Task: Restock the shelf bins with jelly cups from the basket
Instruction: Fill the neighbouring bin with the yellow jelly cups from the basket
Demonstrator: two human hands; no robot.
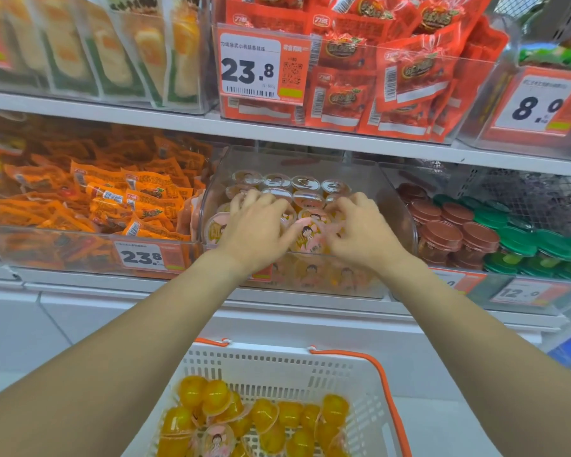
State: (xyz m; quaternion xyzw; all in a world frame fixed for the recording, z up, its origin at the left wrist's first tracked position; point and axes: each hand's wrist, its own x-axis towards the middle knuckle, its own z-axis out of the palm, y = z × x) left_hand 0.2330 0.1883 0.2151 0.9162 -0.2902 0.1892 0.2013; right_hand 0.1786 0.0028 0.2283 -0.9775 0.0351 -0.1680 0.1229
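Note:
A clear plastic shelf bin (399, 206) on the middle shelf holds several jelly cups (305, 184) with pink cartoon lids. Both my hands reach into it from the front. My left hand (257, 225) lies over the cups on the left side, fingers bent down onto their lids. My right hand (360, 225) is beside it, fingers curled around a pink-lidded jelly cup (307, 230) at the bin's front middle. Below, a white basket (277, 361) with orange handles holds several yellow jelly cups (215, 397).
Left of the bin is a bin of orange snack packets (112, 199). To the right, a bin holds brown-lidded cups (442, 225) and green-lidded cups (521, 239). The upper shelf carries red packets (393, 70) and price tags. A white shelf edge (310, 311) runs above the basket.

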